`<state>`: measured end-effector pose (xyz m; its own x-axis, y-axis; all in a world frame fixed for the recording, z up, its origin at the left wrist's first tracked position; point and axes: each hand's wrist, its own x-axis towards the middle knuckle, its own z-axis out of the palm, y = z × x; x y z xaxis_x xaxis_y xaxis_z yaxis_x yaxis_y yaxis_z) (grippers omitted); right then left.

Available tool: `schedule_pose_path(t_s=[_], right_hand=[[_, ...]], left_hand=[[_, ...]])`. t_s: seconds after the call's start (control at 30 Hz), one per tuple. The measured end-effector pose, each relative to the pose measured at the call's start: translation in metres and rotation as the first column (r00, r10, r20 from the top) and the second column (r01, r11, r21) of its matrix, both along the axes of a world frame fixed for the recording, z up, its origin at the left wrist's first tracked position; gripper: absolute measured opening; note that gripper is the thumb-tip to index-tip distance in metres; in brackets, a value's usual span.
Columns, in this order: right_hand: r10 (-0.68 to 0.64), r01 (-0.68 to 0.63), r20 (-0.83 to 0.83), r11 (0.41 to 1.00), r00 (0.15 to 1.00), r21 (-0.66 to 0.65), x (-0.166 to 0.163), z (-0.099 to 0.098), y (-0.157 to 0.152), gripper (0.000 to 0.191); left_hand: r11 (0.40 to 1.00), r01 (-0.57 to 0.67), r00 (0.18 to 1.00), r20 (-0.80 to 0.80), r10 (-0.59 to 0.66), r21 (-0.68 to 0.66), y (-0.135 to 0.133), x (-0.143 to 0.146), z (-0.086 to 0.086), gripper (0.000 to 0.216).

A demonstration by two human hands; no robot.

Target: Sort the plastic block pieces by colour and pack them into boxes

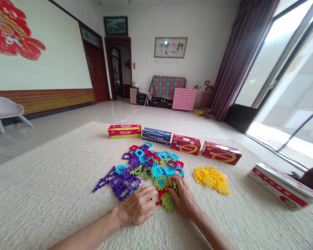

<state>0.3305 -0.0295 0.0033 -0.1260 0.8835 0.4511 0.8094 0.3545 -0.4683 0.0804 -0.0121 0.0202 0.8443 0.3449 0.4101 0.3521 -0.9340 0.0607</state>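
Observation:
A heap of interlocking plastic pieces lies on the pale quilted cover, with purple pieces at the left, light blue pieces in the middle and green ones nearest me. My left hand rests palm down at the heap's near edge. Its bent fingers are held together beside a red piece, and whatever lies under them is hidden. On the other side, my right hand has its thumb and fingers apart. It touches the pieces at the heap's right edge, close to a green piece.
Yellow pieces form a separate pile to the right. Behind the heap stand a red and yellow-green box, a blue box and two dark red boxes. A white and red box lies at far right.

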Motion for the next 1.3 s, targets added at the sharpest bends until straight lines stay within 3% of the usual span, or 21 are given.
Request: schedule_pose_path(t_s=[0.1, 0.2, 0.37, 0.53, 0.7, 0.87, 1.07, 1.2, 1.3], right_hand=[[0.049, -0.047, -0.065, 0.999, 0.997, 0.027, -0.007, 0.01, 0.006, 0.035], [-0.025, 0.036, -0.135, 0.996, 0.99, 0.083, 0.004, 0.018, 0.027, 0.029], [-0.201, 0.213, -0.157, 0.975, 0.967, 0.063, 0.036, 0.005, 0.079, 0.034], [-0.239, 0.246, -0.166, 0.969, 0.957, 0.027, 0.034, -0.007, 0.103, 0.034], [-0.18, 0.19, -0.229, 0.982, 0.957, 0.019, 0.024, -0.003, 0.103, 0.032], [-0.156, 0.185, -0.286, 0.98, 0.945, 0.076, 0.035, 0.004, 0.102, 0.029], [-0.213, 0.266, -0.272, 0.948, 0.939, 0.176, 0.079, 0.02, 0.086, 0.024], [-0.301, 0.36, -0.259, 0.906, 0.918, 0.222, 0.13, 0.03, 0.064, 0.023], [-0.384, 0.446, -0.271, 0.865, 0.883, 0.228, 0.169, 0.028, 0.041, 0.028]], left_hand=[[0.994, -0.099, 0.993, 0.062, 0.096, 0.045, 0.015, -0.001, 0.006, 0.019], [0.989, -0.15, 0.982, 0.114, 0.148, 0.007, 0.019, 0.007, 0.016, 0.021], [0.996, -0.014, 1.0, 0.017, 0.016, -0.089, 0.005, 0.045, 0.02, 0.034], [0.985, 0.082, 0.988, -0.117, -0.099, -0.149, 0.007, 0.073, 0.008, 0.047], [0.99, -0.022, 0.995, -0.101, 0.008, -0.136, 0.021, 0.07, 0.007, 0.031], [0.987, -0.126, 0.992, 0.0, 0.126, -0.104, 0.019, 0.08, 0.016, 0.03], [0.97, -0.114, 0.973, 0.174, 0.153, -0.216, 0.03, 0.15, 0.029, 0.029], [0.883, -0.15, 0.936, 0.223, 0.271, -0.445, 0.041, 0.218, 0.022, 0.03], [0.841, -0.159, 0.882, 0.307, 0.356, -0.517, 0.04, 0.257, 0.015, 0.039]])
